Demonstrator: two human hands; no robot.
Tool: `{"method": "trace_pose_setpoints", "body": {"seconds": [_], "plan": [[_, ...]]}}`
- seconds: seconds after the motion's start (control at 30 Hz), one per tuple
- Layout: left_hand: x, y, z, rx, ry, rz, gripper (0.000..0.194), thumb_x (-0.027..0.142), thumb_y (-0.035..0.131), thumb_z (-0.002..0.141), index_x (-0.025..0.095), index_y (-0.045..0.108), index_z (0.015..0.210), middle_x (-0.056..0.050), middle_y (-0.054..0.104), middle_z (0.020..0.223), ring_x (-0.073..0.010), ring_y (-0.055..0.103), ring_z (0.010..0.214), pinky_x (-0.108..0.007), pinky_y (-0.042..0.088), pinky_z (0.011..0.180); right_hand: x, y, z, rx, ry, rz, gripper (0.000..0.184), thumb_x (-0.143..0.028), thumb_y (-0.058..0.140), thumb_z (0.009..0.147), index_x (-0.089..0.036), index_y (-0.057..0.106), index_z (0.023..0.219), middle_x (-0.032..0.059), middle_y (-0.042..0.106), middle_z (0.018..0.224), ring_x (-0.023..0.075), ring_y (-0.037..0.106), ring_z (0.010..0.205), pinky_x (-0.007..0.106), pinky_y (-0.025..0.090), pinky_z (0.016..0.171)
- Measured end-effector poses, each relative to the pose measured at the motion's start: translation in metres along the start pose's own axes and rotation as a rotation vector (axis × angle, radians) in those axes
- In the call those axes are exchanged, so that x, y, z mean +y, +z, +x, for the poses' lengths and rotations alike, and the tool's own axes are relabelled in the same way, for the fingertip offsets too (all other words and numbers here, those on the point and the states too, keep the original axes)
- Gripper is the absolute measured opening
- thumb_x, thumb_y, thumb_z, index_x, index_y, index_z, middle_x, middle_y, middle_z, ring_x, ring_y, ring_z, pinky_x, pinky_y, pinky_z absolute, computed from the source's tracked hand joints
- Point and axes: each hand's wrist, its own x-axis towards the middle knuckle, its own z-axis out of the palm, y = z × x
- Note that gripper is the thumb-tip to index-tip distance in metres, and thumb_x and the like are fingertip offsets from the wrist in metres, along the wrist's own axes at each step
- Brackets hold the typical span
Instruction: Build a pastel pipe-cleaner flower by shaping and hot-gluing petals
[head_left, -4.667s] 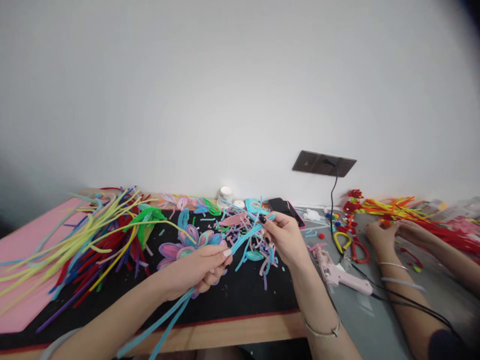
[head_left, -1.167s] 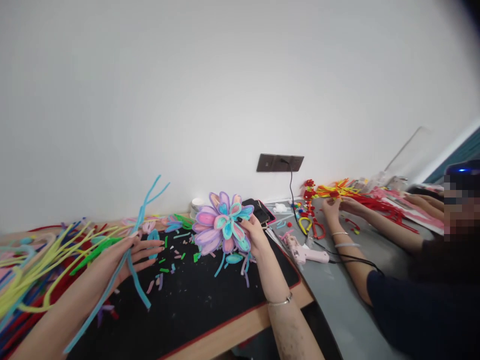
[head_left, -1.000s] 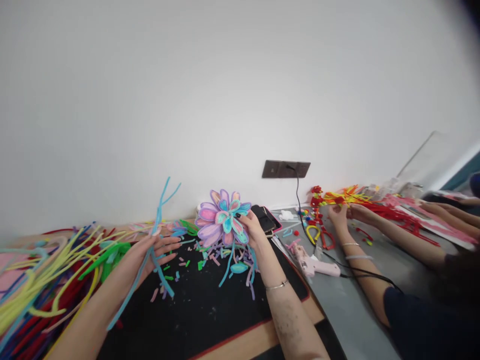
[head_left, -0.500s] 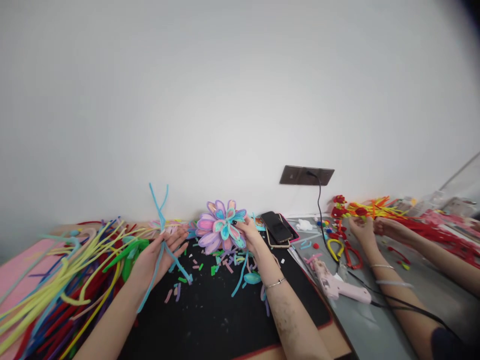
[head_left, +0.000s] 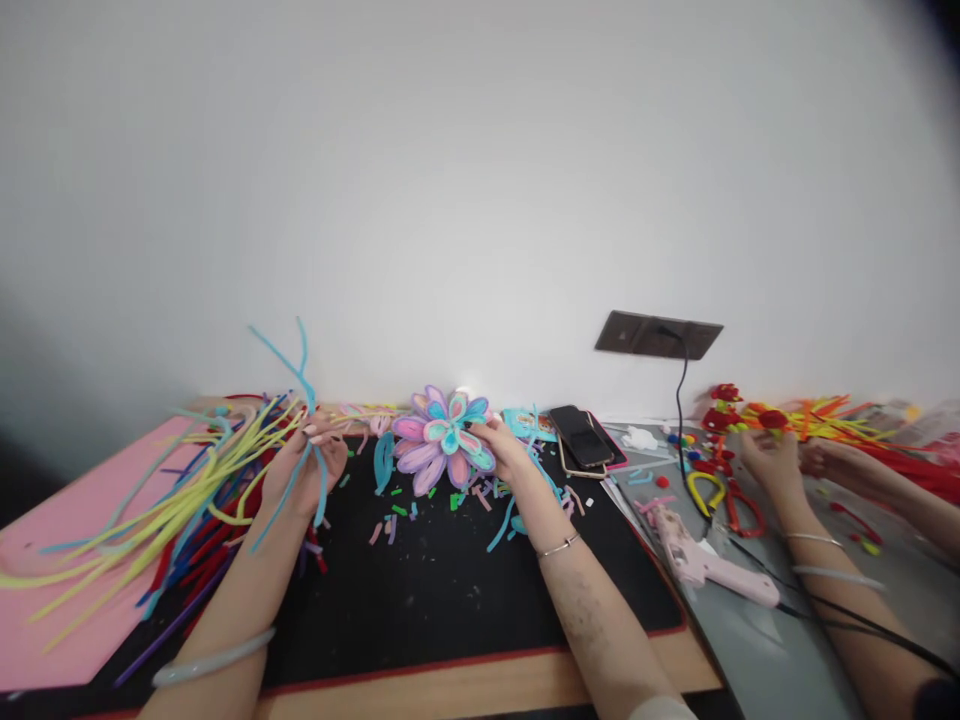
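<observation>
My left hand (head_left: 306,462) is closed round light-blue pipe cleaners (head_left: 304,378) that are twisted together, with loose ends sticking out above and below the fingers. Purple, pink and blue petals make up a pipe-cleaner flower (head_left: 444,440) at the middle of the worktop. Its right edge is gripped by my right hand (head_left: 504,448), whose fingertips partly disappear among the petals. Just left of the flower lies a blue looped petal (head_left: 383,462). Cut pipe-cleaner bits (head_left: 397,510) are scattered below the flower.
Loose coloured pipe cleaners (head_left: 202,490) cover a pink board (head_left: 67,560). Phones (head_left: 581,437) lie behind my right hand. A pink glue gun (head_left: 712,572) and yellow-handled pliers (head_left: 705,490) sit on the grey table. Another person's hands (head_left: 776,465) hold a red item at right.
My left hand's spread fingers have curled in round the blue pipe cleaners, whose upper ends now lean left. My right hand stays on the flower. The phones and glue gun appear farther right.
</observation>
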Motion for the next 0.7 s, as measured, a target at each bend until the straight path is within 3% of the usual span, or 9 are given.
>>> {"method": "trace_pose_setpoints", "body": {"seconds": [0.3, 0.57, 0.7], "plan": [[0.008, -0.003, -0.002, -0.059, 0.059, -0.096, 0.026, 0.014, 0.041, 0.09, 0.024, 0.043, 0.066, 0.004, 0.046, 0.053, -0.0107, 0.036, 0.042, -0.023, 0.053, 0.064, 0.026, 0.048, 0.014, -0.071, 0.087, -0.081, 0.032, -0.033, 0.081, 0.058, -0.017, 0.06, 0.076, -0.0008, 0.067, 0.061, 0.0181, 0.067, 0.063, 0.029, 0.053, 0.063], [0.008, -0.001, -0.003, -0.078, 0.016, -0.019, 0.022, 0.021, 0.042, 0.088, 0.024, 0.044, 0.067, 0.005, 0.049, 0.053, -0.0107, 0.032, 0.041, -0.023, 0.052, 0.059, 0.042, 0.061, 0.021, -0.01, 0.001, -0.322, 0.026, -0.03, 0.075, 0.061, -0.019, 0.059, 0.077, -0.0043, 0.062, 0.059, 0.0157, 0.063, 0.061, 0.027, 0.051, 0.06], [0.005, -0.002, -0.001, -0.134, 0.005, 0.066, 0.019, 0.026, 0.041, 0.088, 0.024, 0.046, 0.07, 0.004, 0.047, 0.053, -0.01, 0.032, 0.041, -0.024, 0.051, 0.058, 0.028, 0.057, 0.016, 0.108, -0.097, -0.534, 0.024, -0.021, 0.073, 0.061, -0.019, 0.058, 0.079, -0.0042, 0.061, 0.061, 0.017, 0.062, 0.066, 0.031, 0.052, 0.068]]}}
